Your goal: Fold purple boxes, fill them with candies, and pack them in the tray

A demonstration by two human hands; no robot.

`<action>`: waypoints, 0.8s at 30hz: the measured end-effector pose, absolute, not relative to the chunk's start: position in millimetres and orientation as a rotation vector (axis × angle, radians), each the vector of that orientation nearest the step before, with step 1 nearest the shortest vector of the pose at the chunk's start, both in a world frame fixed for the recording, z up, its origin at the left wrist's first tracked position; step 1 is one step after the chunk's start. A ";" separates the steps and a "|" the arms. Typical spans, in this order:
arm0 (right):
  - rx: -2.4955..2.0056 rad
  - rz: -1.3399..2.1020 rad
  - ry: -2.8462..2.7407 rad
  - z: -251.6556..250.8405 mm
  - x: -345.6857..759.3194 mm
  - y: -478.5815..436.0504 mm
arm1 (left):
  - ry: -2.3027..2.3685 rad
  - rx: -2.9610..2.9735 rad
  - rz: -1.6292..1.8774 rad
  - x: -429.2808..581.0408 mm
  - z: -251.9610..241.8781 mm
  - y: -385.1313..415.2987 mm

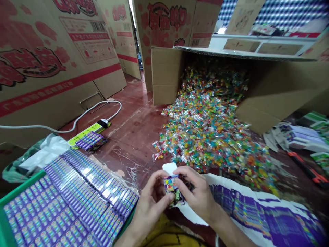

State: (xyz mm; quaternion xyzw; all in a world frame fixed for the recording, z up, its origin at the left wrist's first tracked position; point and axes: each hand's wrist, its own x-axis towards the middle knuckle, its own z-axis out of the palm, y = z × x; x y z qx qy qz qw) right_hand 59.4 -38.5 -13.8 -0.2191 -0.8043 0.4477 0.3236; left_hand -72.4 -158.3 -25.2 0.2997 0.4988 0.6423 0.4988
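Note:
Between my two hands is a small printed candy box point(171, 188), its white top flap raised. My left hand point(156, 193) grips it from the left, thumb across the lower front. From the right, my right hand point(194, 188) closes on its upper side with thumb and fingers. Just beyond lies a big heap of clear packets of colourful candy point(205, 127), spilling from a tipped carton point(164, 75). To the right of my hands, flat purple boxes point(282, 219) lie in a row on white paper. Rows of small purple boxes point(84, 185) stand at my left.
A green tray point(23, 187) holds part of the purple rows. Behind it lie a yellow-green power strip point(87, 133), a white cable point(74, 127) and a plastic bag point(43, 154). Large printed cartons point(51, 61) stand at the back left. A red-and-black handled tool point(305, 168) lies at right.

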 end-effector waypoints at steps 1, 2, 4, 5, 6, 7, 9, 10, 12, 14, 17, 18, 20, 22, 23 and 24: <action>-0.582 1.187 -2.103 -13.0 59.1 -37.8 | 1.190 0.718 1.539 -72.3 -24.3 -157.6; -0.593 1.208 -2.093 -12.7 58.7 -37.0 | 1.179 0.711 1.523 -72.1 -23.7 -156.8; -0.614 1.307 -2.038 -13.3 57.6 -35.9 | 1.172 0.688 1.516 -72.0 -23.2 -155.4; -0.624 1.380 -1.988 -14.0 56.8 -35.5 | 1.173 0.671 1.534 -72.1 -23.4 -154.8; -0.632 1.448 -1.930 -14.7 55.8 -35.2 | 1.174 0.654 1.559 -72.2 -23.9 -154.2; -0.643 1.501 -1.881 -15.2 54.8 -35.0 | 1.176 0.630 1.587 -72.3 -24.5 -153.7; -0.648 1.557 -1.853 -15.0 52.6 -34.4 | 1.181 0.581 1.623 -72.8 -26.3 -153.4; -0.640 1.570 -1.867 -14.2 51.5 -33.8 | 1.187 0.566 1.624 -72.9 -27.2 -153.7; -0.625 1.613 -1.884 -11.4 49.6 -32.3 | 1.215 0.560 1.608 -73.2 -28.9 -155.4; -0.653 1.698 -1.864 -7.8 48.1 -30.3 | 1.275 0.586 1.577 -73.3 -29.9 -157.9; -0.776 1.838 -1.862 -3.0 46.9 -25.9 | 1.395 0.650 1.528 -73.6 -29.4 -161.1; -0.804 1.875 -1.872 -2.0 46.8 -23.8 | 1.424 0.674 1.511 -73.7 -28.6 -161.7; -0.823 1.914 -1.892 -0.7 46.6 -18.7 | 1.446 0.711 1.482 -73.6 -26.6 -162.1; -0.806 1.928 -1.915 0.0 46.2 -13.1 | 1.429 0.722 1.471 -73.3 -24.6 -162.1; -0.799 1.929 -1.929 0.4 45.9 -10.8 | 1.413 0.724 1.468 -73.2 -23.9 -162.2; -0.795 1.927 -1.946 1.0 45.7 -9.1 | 1.397 0.726 1.463 -73.3 -23.3 -162.4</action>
